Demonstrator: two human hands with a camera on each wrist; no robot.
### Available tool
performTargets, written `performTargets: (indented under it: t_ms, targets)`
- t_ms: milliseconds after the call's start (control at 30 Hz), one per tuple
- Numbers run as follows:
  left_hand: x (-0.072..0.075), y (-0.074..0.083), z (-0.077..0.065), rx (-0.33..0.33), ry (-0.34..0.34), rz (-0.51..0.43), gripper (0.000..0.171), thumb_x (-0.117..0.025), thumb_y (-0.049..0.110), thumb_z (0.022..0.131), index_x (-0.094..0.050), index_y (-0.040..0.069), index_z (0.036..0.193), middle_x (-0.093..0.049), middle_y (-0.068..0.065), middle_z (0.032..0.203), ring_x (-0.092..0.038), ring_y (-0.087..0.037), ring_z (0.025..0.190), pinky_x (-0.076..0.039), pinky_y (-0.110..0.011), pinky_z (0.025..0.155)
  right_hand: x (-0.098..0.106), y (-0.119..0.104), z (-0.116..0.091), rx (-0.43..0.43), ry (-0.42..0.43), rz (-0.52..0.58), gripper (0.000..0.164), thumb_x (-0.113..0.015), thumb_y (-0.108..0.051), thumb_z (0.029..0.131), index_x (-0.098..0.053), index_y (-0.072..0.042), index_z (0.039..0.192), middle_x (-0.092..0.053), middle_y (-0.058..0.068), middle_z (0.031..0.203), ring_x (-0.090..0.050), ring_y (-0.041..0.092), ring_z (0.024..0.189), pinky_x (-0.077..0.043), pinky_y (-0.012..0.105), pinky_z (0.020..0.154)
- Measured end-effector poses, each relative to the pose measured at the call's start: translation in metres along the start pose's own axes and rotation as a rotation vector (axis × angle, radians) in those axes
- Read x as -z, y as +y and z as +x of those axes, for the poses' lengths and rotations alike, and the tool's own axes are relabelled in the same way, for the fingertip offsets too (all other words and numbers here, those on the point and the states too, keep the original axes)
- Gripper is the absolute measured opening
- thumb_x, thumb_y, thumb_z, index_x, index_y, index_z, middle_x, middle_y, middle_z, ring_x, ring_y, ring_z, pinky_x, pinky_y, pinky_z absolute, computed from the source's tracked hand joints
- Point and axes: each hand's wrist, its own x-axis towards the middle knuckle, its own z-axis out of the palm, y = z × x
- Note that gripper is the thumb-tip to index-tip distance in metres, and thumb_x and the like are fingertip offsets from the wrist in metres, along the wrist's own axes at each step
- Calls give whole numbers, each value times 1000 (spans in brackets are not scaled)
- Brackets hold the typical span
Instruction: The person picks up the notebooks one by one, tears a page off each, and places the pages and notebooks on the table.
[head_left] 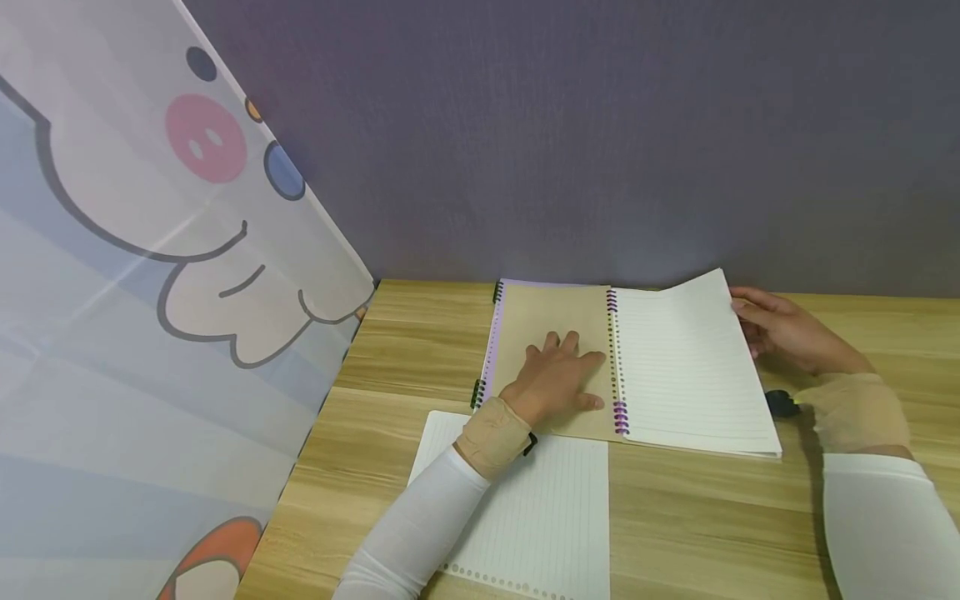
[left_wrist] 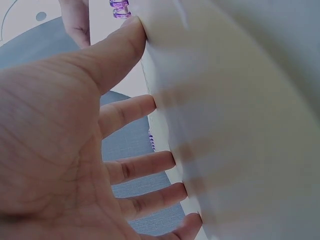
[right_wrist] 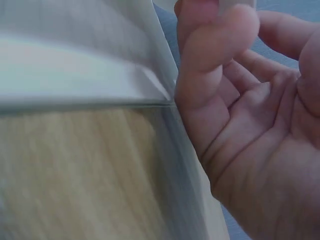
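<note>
A spiral notebook with a purple coil lies spread on the wooden table. My left hand rests with spread fingers on its tan left side; in the left wrist view those fingertips touch the pale surface. On the right side is a white lined page, its upper right corner raised. My right hand pinches the page edge near that corner, the fingers curled in the right wrist view. Beneath the tan side, a purple-edged notebook with a dark coil shows.
A loose lined sheet with punched holes lies in front of the notebook, partly under my left forearm. A dark grey wall panel borders the table at the back. A cartoon-printed sheet stands along the left.
</note>
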Motion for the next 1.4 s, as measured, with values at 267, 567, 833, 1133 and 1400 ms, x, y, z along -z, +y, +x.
performTargets:
  t_ms: [267,567,833,1133,1400]
  targets:
    - [1,0,0,1,5,3,62,-51,64,76,-42,35,131,-39,2,113,-33,-19,91,-31,-36,68,-3,8,5,-114,109,-130,51,-39,-35,97,-26,-9,139,-56,4,91,-51,19,63,-44,40,55]
    - [0,0,1,5,-7,-3,64,-52,64,76,-41,36,133,-39,2,115,-32,-19,91,-32,-37,68,-4,11,8,-124,184,-150,65,-49,-30,93,-10,-22,145,-59,3,85,-46,18,56,-41,36,50]
    - [-2,-1,1,9,-9,0,64,-52,64,77,-41,36,133,-38,2,114,-32,-19,91,-31,-36,68,-5,14,9,-79,220,-143,47,-52,-25,92,-29,-17,132,-57,6,86,-47,19,60,-39,32,48]
    - [-2,-1,2,12,-10,18,65,-52,64,77,-40,36,134,-38,1,118,-33,-19,92,-32,-37,68,-4,16,9,-88,211,-154,46,-53,-25,91,-32,-11,130,-55,7,82,-47,19,59,-38,32,48]
    - [-2,0,2,14,-11,8,65,-52,64,77,-40,35,134,-38,2,117,-32,-19,92,-31,-36,68,-3,18,11,-98,212,-165,46,-54,-25,90,-32,-12,129,-54,10,80,-46,19,58,-38,32,48]
